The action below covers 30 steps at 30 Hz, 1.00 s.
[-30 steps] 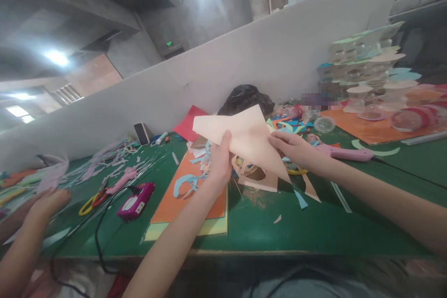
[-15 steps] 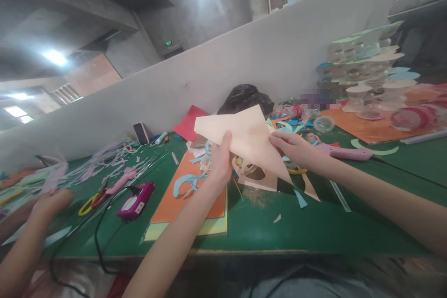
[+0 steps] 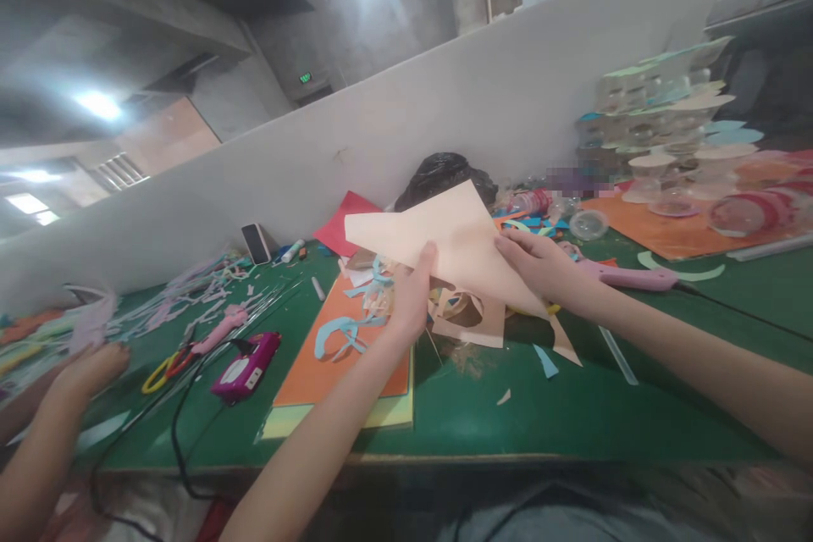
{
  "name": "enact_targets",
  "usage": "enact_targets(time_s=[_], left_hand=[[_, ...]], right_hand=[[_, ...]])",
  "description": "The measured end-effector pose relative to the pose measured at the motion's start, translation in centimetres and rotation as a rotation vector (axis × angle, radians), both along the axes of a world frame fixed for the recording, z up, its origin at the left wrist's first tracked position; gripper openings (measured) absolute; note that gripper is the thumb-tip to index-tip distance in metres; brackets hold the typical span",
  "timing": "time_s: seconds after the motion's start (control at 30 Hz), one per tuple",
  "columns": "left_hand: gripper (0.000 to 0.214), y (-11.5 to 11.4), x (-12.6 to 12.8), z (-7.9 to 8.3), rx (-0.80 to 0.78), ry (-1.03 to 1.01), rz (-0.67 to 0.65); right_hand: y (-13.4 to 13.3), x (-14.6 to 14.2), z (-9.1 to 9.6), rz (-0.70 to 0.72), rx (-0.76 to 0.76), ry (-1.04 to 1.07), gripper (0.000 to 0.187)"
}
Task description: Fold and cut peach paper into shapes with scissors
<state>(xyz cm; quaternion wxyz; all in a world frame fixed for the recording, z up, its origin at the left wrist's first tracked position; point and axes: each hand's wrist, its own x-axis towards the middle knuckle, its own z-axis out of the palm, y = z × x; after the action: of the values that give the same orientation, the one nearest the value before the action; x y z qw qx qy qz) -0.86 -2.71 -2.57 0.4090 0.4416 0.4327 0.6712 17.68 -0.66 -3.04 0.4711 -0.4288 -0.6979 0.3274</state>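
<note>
Fingers of the left hand (image 3: 410, 301) and right hand (image 3: 533, 264) are clamped on a cream sheet (image 3: 450, 229) held above the green table (image 3: 470, 432), nearer than the black bag (image 3: 438, 176), with the far green sign (image 3: 306, 78) and markings on the purple box (image 3: 246, 367) at left too blurred to read.

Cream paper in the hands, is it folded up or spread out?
Spread out: the cream paper shows a broad face, held by the left hand and right hand; its underside is hidden.
</note>
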Motion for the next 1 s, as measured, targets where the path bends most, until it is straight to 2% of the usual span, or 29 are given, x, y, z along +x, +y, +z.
enact_targets(time_s=[0.23,0.37,0.57,0.77,0.9,1.0], left_hand=[[0.050,-1.4,1.2,-1.1,-0.100,0.258,-0.250],[0.056,-2.4,1.7,-1.1,-0.163,0.361,-0.407],[0.045,-3.4,2.7,-1.1,-0.182,0.409,-0.578],[0.042,-4.0,3.6,-2.3,-0.240,0.447,-0.742],[0.048,-4.4,4.3,-2.2,-0.275,0.384,-0.756],[0.050,-4.7,4.6,-1.4,-0.295,0.308,-0.646]], right_hand=[[0.1,0.0,-0.3,-0.023,0.037,0.049,0.034],[0.1,0.1,-0.2,-0.039,0.043,0.056,0.033],[0.0,-0.1,0.0,-0.068,0.066,0.063,0.034],[-0.9,-0.8,0.2,-0.052,0.044,0.111,0.034],[-1.1,-1.1,-0.1,-0.004,0.015,0.145,0.035],[-0.9,-1.0,-0.3,0.003,0.038,0.146,0.036]])
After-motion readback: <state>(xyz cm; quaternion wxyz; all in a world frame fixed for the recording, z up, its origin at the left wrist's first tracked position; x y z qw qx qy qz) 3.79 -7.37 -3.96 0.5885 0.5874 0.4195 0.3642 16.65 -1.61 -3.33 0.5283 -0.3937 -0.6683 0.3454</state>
